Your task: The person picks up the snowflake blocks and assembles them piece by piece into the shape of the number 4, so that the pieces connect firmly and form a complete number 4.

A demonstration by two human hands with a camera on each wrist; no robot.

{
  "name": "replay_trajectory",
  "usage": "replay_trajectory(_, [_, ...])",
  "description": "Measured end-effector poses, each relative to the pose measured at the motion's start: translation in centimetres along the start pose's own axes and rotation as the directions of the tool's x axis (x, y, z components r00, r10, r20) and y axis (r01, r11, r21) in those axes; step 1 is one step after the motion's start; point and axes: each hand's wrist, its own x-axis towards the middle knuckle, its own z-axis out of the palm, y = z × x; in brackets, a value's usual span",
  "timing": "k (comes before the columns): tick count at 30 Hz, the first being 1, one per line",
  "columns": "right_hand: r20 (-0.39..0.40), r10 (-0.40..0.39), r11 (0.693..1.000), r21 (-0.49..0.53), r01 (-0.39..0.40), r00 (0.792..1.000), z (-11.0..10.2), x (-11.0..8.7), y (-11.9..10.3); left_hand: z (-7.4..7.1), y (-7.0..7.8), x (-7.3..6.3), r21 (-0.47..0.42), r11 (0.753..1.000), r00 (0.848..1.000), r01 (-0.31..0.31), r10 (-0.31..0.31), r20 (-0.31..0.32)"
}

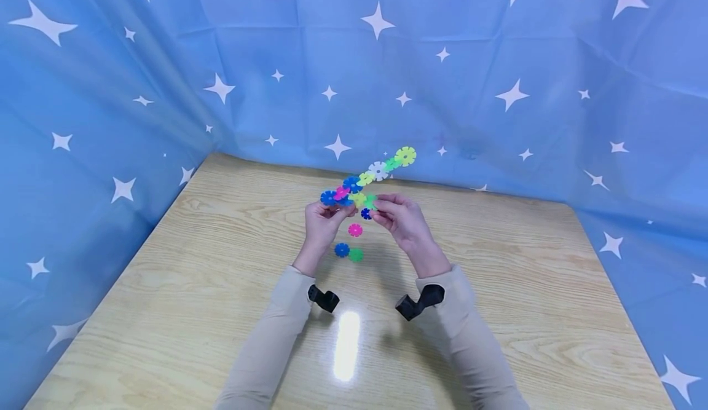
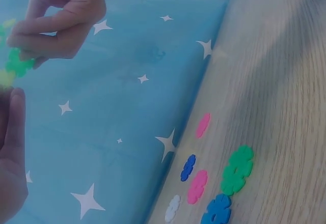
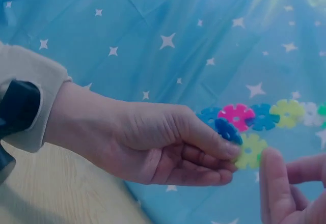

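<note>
My left hand pinches a chain of notched, flower-shaped plastic discs above the table. Blue, pink, yellow, white and green discs run up and to the right, ending in a yellow disc. A short branch with a dark blue disc and a yellow disc leaves the chain beside the left thumb. Between its thumb and fingers, my right hand pinches a green disc. This green disc meets the branch's yellow disc, and fingers partly hide where they join.
Under the hands, loose discs lie on the wooden table: pink, dark blue, blue and green. The left wrist view also shows a white disc. A blue star-patterned curtain borders the table's back and sides.
</note>
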Motion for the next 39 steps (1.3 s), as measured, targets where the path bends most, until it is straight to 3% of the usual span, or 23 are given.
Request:
replay_trajectory(15, [-0.073, -0.047, 0.991, -0.129, 0.037, 0.996, 0.0, -0.1, 0.2, 0.4, -0.1, -0.2, 0.034, 0.999, 1.0, 0.016, -0.015, -0.01])
replay_trajectory(23, [0.001, -0.208, 0.959, -0.196, 0.204, 0.978, -0.8, 0.1, 1.5, 0.5, -0.4, -0.1, 0.005, 1.0, 0.998, 0.021, -0.021, -0.063])
replay_trajectory(26, [0.046, -0.312, 0.934, -0.169, 0.315, 0.949, -1.1, 0.4, 2.3, 0.7, -0.3, -0.2, -0.038, 0.999, 0.997, 0.012, -0.015, -0.076])
replay_trajectory(30, [0.105, -0.459, 0.883, -0.058, 0.467, 0.882, -1.5, 1.1, 3.6, 1.2, -0.2, -0.3, -0.109, 0.994, 0.996, 0.03, -0.038, -0.075])
replay_trajectory(35, [0.173, -0.582, 0.813, 0.119, 0.57, 0.794, -1.5, 1.6, 4.3, 1.9, -0.1, -0.6, -0.132, 0.99, 0.996, 0.051, -0.06, -0.067])
replay_trajectory(39, [0.17, -0.656, 0.755, 0.15, 0.639, 0.735, -1.1, 1.7, 4.4, 2.2, 0.0, -0.9, -0.138, 0.989, 0.994, 0.055, -0.066, -0.083])
